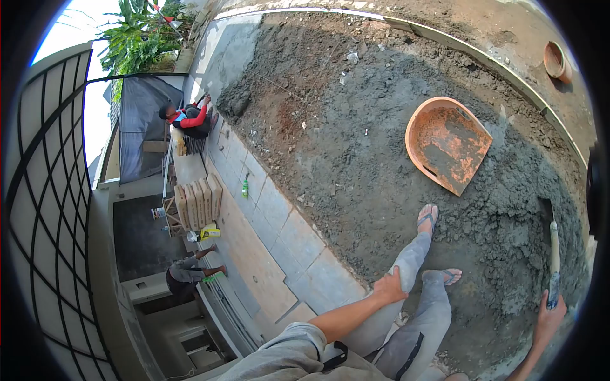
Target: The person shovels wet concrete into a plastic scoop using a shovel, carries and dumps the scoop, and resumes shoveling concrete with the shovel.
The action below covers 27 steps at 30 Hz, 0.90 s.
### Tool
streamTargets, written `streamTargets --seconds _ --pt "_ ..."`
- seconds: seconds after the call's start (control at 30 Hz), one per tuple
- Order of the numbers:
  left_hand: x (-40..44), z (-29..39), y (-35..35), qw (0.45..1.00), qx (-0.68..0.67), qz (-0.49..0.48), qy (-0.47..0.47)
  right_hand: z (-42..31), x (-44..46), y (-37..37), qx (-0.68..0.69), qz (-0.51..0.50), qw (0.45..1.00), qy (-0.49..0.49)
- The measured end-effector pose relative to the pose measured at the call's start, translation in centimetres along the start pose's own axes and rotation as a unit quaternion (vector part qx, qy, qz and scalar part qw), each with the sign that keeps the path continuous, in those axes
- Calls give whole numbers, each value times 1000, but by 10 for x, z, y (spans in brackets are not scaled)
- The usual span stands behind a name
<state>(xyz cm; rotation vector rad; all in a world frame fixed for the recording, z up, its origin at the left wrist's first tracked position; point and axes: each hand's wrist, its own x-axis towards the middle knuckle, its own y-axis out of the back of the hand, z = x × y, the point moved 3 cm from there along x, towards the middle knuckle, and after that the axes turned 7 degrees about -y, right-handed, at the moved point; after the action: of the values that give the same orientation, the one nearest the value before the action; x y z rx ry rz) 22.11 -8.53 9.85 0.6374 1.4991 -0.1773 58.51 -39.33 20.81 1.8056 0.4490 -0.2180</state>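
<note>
Right grip (553, 303) clasps tool (555, 257), clear of tub rim (410, 143); left (389, 287) seemingly spread on leg (412, 255).

The ground (286, 82) is carrying grey cement (511, 238) around three o'clock, and an orange tub (452, 136) is lying towards two.

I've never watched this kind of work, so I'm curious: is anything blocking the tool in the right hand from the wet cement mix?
Nothing visible does. The right hand grips the tool, whose blade end appears to meet the wet cement mix. The orange tub lies off to one side.
</note>
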Motion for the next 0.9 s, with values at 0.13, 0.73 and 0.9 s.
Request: streamTargets --seconds 0.13,0.73,0.9 --pt "23 -6 1 1000 -18 10 -12 -21 25 4 -56 -66 994 -69" --pt "50 -30 2 999 -42 16 -13 28 83 33 -186 25 981 41" --pt "50 -26 12 999 -41 14 1 23 81 35 -140 52 987 59"
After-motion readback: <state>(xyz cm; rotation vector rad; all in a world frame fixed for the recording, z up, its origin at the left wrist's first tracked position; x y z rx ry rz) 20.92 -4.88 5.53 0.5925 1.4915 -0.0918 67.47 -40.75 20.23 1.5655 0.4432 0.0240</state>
